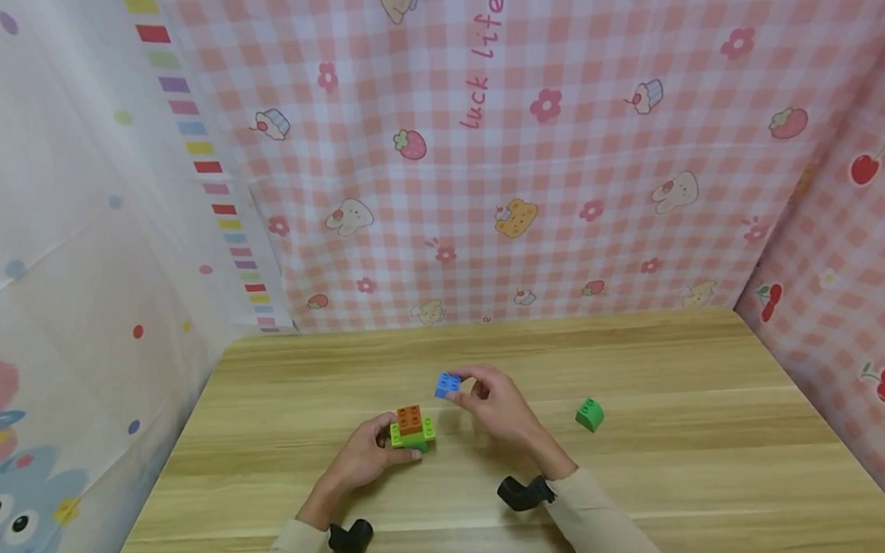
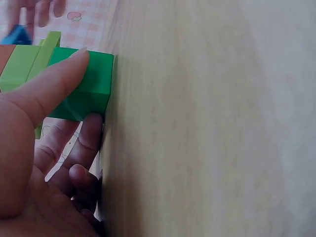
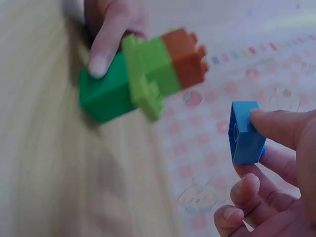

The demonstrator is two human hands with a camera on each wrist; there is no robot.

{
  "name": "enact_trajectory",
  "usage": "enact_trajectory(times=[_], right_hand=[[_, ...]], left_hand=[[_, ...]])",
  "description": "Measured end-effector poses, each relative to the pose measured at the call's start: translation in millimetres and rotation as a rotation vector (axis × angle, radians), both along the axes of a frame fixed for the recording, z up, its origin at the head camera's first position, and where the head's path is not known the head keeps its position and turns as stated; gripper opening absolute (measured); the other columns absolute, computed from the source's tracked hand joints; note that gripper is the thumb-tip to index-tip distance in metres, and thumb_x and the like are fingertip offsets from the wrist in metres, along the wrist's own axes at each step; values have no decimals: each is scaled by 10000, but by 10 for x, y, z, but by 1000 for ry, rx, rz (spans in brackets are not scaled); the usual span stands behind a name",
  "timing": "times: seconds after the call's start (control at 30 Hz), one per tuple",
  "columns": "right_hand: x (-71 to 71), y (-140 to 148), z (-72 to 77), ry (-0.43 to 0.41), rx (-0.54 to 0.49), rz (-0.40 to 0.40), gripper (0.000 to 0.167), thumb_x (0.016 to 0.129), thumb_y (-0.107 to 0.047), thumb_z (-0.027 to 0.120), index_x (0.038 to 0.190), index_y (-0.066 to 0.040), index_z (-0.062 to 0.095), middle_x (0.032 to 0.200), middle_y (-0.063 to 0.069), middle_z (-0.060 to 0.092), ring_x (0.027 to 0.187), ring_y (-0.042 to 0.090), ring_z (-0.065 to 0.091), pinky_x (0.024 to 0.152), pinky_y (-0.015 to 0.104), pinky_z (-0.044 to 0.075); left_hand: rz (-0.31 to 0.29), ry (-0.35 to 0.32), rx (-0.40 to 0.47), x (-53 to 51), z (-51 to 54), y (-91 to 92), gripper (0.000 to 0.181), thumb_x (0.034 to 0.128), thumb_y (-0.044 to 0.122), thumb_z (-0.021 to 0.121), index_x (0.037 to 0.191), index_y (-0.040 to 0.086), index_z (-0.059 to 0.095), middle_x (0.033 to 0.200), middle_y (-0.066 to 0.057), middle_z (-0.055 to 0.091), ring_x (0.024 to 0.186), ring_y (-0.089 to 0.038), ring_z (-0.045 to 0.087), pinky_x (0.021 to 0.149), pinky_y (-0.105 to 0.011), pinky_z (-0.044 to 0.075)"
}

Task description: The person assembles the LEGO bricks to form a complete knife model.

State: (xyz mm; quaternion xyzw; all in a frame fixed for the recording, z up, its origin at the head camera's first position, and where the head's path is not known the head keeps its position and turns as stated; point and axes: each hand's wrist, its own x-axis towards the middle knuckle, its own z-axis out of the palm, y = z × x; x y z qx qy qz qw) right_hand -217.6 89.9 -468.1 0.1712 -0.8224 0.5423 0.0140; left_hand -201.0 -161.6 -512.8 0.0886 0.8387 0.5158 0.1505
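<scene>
My left hand [image 1: 365, 454] grips a stack of bricks by its dark green bottom brick [image 2: 94, 84], thumb on one side and fingers on the other. Above the dark green are light green pieces [image 3: 143, 74], the lower one wider, and an orange-brown brick [image 3: 184, 59] tops the stack. The stack stands upright on the table. Up and to the right of it, my right hand [image 1: 500, 405] pinches a blue brick [image 1: 447, 384] between thumb and fingers; in the right wrist view this blue brick [image 3: 247, 132] is apart from the stack.
A green brick with a curved top [image 1: 589, 415] sits on the wooden table [image 1: 693, 464], right of my right hand. Checked cloth [image 1: 482, 166] hangs behind the table, with more cloth at both sides. Black devices [image 1: 525, 493] are on both wrists.
</scene>
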Motion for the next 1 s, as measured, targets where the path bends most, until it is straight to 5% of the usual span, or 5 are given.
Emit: enact_trajectory(times=[0.3, 0.7, 1.0], right_hand=[[78, -229, 207, 8, -26, 157, 340, 940, -173, 693, 1277, -145, 650, 982, 55, 649, 647, 87, 516, 540, 205, 410], [160, -450, 169, 50, 53, 271, 357, 950, -111, 668, 1303, -91, 624, 1158, 55, 617, 695, 73, 511, 604, 206, 443], [171, -502, 107, 97, 84, 313, 389, 935, -89, 680, 1312, -33, 602, 1194, 74, 614, 737, 93, 530, 632, 209, 463]], left_hand=[[-4, 13, 9, -13, -28, -1, 427, 795, 246, 843, 1147, 106, 646, 1070, -27, 653, 938, -181, 555, 854, -361, 448], [10, 46, 22, -10, -45, 10, 571, 780, 222, 854, 1300, 147, 630, 1231, -44, 644, 1126, -238, 551, 993, -473, 417], [16, 54, 53, 7, -32, 25, 496, 784, 187, 847, 1242, 150, 660, 1269, -50, 637, 1219, -284, 537, 1045, -546, 377]])
